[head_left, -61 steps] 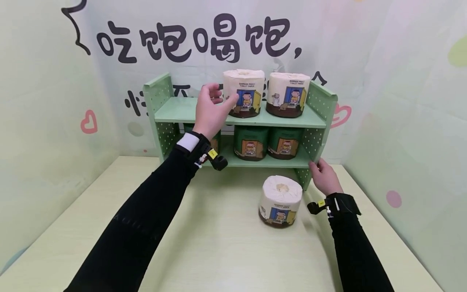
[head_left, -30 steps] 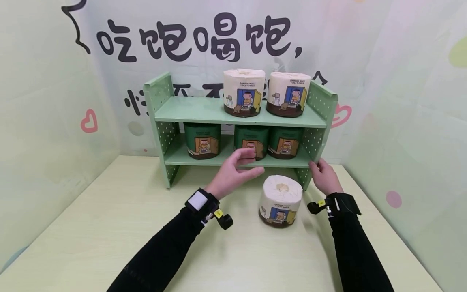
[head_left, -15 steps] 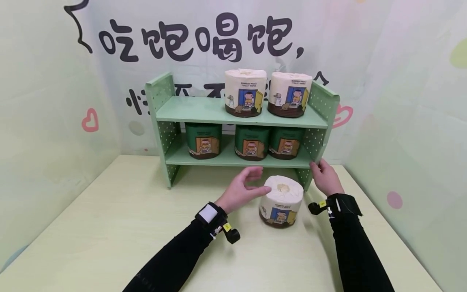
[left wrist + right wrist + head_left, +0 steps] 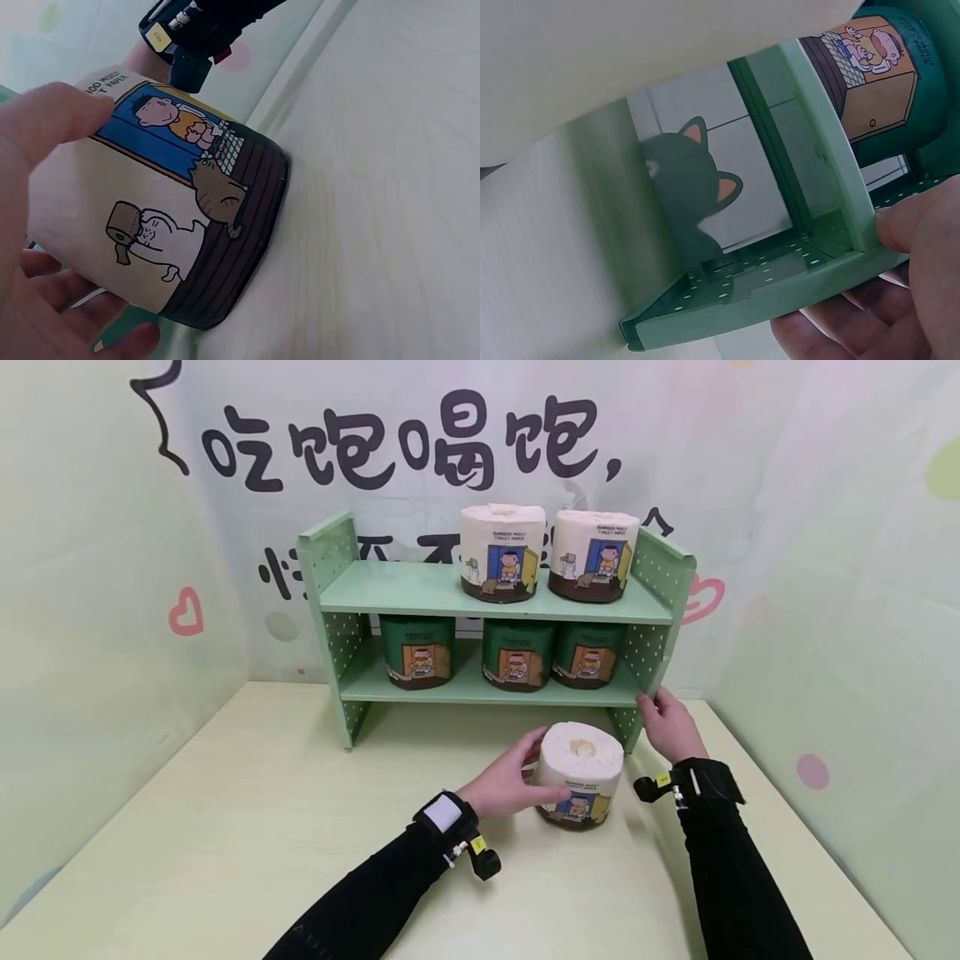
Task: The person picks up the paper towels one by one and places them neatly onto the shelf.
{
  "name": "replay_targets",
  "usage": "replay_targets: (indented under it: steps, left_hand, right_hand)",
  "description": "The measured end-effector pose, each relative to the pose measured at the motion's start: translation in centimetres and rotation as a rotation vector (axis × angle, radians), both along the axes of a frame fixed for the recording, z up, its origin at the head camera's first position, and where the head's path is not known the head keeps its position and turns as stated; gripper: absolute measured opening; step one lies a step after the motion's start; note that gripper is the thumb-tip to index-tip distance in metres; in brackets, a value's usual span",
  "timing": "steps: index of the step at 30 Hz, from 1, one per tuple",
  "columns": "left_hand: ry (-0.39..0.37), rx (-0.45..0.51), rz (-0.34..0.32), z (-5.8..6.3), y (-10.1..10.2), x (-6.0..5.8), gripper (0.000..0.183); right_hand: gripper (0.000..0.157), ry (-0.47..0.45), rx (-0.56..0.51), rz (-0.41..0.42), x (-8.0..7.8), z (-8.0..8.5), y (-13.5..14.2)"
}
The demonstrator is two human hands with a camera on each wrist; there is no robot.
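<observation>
A white toilet paper roll [image 4: 582,768] with a brown base and a cartoon print stands upright on the table. My left hand [image 4: 506,783] holds it from the left, thumb across the printed front and fingers round the back side. In the left wrist view the thumb presses the roll [image 4: 142,202] near its lettering, and the fingers are partly hidden behind it. With thumb and fingers on either side, my right hand [image 4: 671,727] grips the lower right side panel of a green two-tier shelf [image 4: 405,587].
Two white rolls, a left one [image 4: 502,553] and a right one [image 4: 594,556], stand on the upper tier's right half. Below are three green rolls, one at left [image 4: 417,652] and two at right [image 4: 517,654]. A printed wall sheet [image 4: 285,452] hangs behind the table [image 4: 262,793].
My left hand has come down from the white roll on the upper tier to the one on the table and now grasps it. The right hand has stayed on the shelf's side.
</observation>
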State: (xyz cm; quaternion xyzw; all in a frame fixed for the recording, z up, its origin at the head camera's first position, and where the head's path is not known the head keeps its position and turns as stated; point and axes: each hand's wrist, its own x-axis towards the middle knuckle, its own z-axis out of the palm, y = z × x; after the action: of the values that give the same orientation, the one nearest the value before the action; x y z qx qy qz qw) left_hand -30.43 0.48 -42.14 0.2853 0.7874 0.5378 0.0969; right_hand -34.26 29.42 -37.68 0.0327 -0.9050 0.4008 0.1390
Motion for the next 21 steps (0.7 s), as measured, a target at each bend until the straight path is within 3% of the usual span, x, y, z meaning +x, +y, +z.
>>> replay_targets:
  steps: [11,21]
  left_hand:
    - [0.003,-0.048,0.006,0.19,-0.53,-0.27,0.112]
    - [0.017,-0.090,-0.043,-0.04,-0.99,-0.45,0.086]
  right_hand:
    - [0.047,0.006,0.002,-0.001,0.00,-0.01,0.08]
    - [0.049,0.007,0.006,0.002,0.01,0.02,-0.07]
